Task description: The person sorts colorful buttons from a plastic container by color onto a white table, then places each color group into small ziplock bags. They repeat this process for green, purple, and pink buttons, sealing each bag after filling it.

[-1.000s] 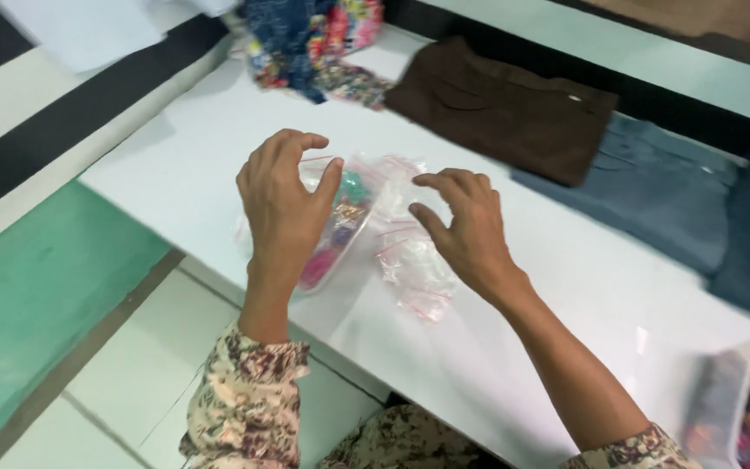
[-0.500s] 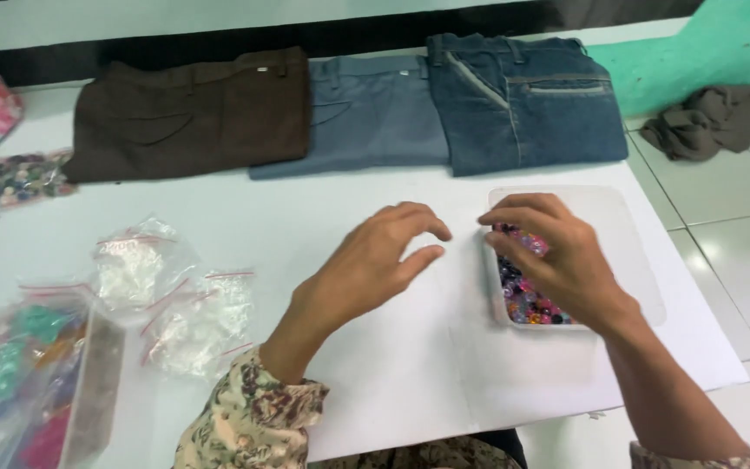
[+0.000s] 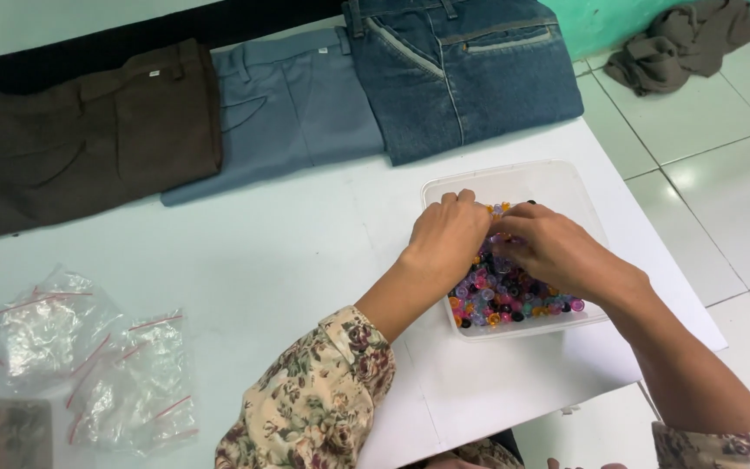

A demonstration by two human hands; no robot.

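Near the right-hand edge of the white table (image 3: pixel 245 260), a clear, shallow plastic tub (image 3: pixel 557 187) is set, and both hands are sunk into the heap of small coloured beads (image 3: pixel 505 300) that it holds. The left hand (image 3: pixel 449 234) is curled with its fingertips pinched into the beads, and the right hand (image 3: pixel 557 252) is likewise bent over them; whether a bead is actually gripped by either cannot be told, since the fingertips are hidden. Because the tub lies close to the table's corner, it could be nudged off or tipped by a push from the wrists, and beads could be scattered onto the tiled floor (image 3: pixel 722 174). At the lower left, crumpled clear zip bags with red seal strips (image 3: pixel 123 373) are seen, well apart from the tub. Along the far side, brown trousers (image 3: pixel 88 139), grey-blue trousers (image 3: pixel 288 113) and dark jeans (image 3: pixel 470 74) are laid folded, a small pale tag being visible on the brown waistband.
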